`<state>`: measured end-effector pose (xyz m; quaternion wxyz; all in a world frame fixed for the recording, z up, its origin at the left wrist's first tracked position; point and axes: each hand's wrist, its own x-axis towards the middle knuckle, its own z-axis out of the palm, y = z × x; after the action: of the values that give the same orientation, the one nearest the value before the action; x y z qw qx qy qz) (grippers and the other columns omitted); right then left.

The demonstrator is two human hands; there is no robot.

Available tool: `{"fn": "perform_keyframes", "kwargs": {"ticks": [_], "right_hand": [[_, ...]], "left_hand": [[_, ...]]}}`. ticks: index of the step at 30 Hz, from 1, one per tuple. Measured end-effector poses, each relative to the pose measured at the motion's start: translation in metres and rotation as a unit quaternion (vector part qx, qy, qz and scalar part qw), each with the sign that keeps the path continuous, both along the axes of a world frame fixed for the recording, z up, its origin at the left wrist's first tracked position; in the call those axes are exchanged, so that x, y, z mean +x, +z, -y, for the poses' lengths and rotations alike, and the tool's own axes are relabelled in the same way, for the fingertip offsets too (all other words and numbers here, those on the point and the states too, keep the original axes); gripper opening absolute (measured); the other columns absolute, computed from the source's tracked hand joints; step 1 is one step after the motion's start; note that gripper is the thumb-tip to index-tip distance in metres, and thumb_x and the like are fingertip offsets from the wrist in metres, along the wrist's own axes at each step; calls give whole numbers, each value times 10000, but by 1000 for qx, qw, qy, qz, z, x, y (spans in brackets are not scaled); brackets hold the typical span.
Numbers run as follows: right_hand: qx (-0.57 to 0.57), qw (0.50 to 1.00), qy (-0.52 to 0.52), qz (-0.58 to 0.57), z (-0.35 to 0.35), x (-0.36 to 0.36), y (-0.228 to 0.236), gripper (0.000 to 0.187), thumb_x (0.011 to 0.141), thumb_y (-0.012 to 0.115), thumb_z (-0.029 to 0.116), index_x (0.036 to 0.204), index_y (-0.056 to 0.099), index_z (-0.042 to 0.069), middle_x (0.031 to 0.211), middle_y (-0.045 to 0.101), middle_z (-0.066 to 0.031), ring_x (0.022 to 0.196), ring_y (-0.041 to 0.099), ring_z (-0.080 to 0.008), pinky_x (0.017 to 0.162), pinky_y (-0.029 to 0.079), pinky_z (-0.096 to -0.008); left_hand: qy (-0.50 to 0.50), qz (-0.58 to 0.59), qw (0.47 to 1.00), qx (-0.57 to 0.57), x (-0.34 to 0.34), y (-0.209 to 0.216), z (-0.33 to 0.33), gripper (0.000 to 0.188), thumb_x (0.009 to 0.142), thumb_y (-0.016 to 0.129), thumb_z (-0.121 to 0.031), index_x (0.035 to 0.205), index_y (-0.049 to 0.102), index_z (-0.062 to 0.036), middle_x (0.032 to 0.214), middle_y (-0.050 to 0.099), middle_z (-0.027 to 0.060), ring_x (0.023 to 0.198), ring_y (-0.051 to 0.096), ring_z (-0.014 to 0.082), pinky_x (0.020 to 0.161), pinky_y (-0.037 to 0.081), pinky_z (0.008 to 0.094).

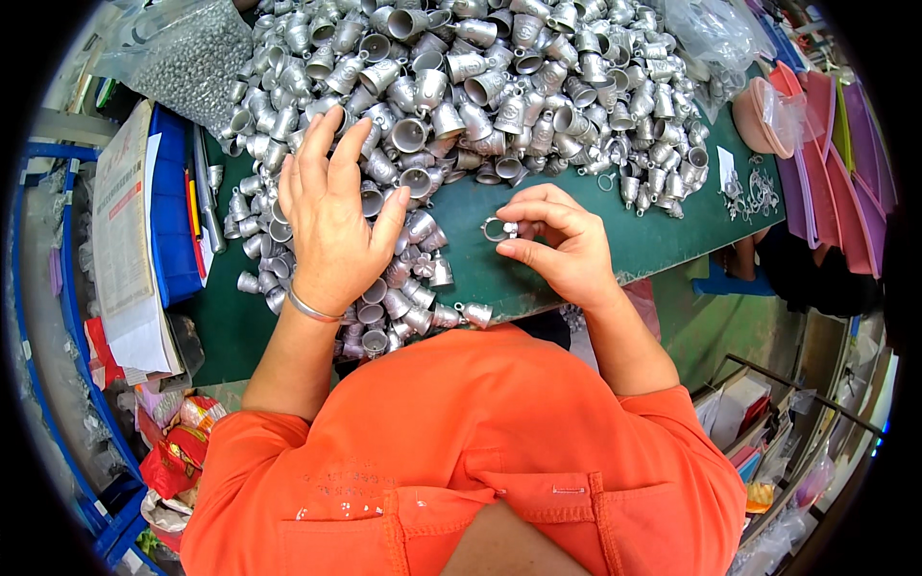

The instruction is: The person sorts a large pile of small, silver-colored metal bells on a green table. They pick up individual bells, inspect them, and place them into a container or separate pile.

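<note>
A big heap of small silver metal bells point(432, 86), many with a loop on top, covers the far part of the green table point(653, 235). My left hand point(331, 206) is open, fingers spread, over the left side of this heap; whether it touches the bells under it I cannot tell. Just right of the heap's near part, my right hand point(557, 235) pinches a small metal ring point(494, 228) between thumb and fingertips. A little silver piece shows on the ring beside the fingertips. One bell point(476, 314) lies at the near table edge.
At the far left is a clear bag of small silver balls point(192, 72). A blue tray point(178, 230), pens point(195, 204) and papers point(125, 211) line the left side. To the right are small metal rings point(752, 200), a pink container point(757, 117) and pink and purple bins point(831, 163).
</note>
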<state>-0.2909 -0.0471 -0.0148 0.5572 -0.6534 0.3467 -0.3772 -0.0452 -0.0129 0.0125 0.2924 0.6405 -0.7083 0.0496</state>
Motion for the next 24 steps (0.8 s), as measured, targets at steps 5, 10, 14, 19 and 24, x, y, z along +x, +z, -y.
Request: {"fn": "perform_keyframes", "kwargs": {"ticks": [5, 10, 14, 19, 24], "right_hand": [[-23, 1000, -4, -10, 1, 0, 0, 301, 720, 775, -6, 1009, 701, 36, 1001, 599, -45, 814, 555, -100, 671, 481, -218], [-14, 1000, -6, -11, 0, 1, 1, 296, 726, 784, 16, 1010, 701, 35, 974, 603, -34, 802, 553, -93, 666, 477, -215], [40, 999, 0, 8, -1, 1, 1, 283, 736, 790, 39, 1002, 698, 20, 934, 608, -23, 769, 554, -77, 657, 470, -206], [108, 993, -1, 53, -2, 0, -3, 249, 769, 782, 73, 991, 686, 10, 900, 630, -13, 749, 575, -53, 660, 478, -201], [163, 983, 0, 80, -6, 1, -2, 155, 816, 755, 113, 892, 647, 31, 821, 654, 10, 729, 594, -35, 638, 480, -196]], "left_hand": [[4, 19, 1000, 0, -1, 3, 0, 618, 821, 656, -284, 1353, 444, -52, 1425, 379, 184, 1298, 367, 360, 1067, 247, 453], [4, 18, 1000, -1, -1, 3, -1, 618, 822, 655, -286, 1353, 444, -51, 1425, 379, 183, 1291, 373, 359, 1066, 248, 452], [4, 17, 1000, -2, -1, 3, -1, 618, 822, 656, -286, 1352, 443, -50, 1427, 377, 183, 1288, 375, 359, 1066, 247, 452], [4, 16, 1000, 1, -1, 4, -1, 619, 816, 659, -271, 1351, 443, -48, 1431, 376, 182, 1294, 370, 360, 1069, 243, 451], [-4, 20, 1000, 2, -1, 3, 1, 614, 810, 658, -224, 1353, 436, -42, 1434, 379, 188, 1310, 357, 370, 1079, 244, 453]]}}
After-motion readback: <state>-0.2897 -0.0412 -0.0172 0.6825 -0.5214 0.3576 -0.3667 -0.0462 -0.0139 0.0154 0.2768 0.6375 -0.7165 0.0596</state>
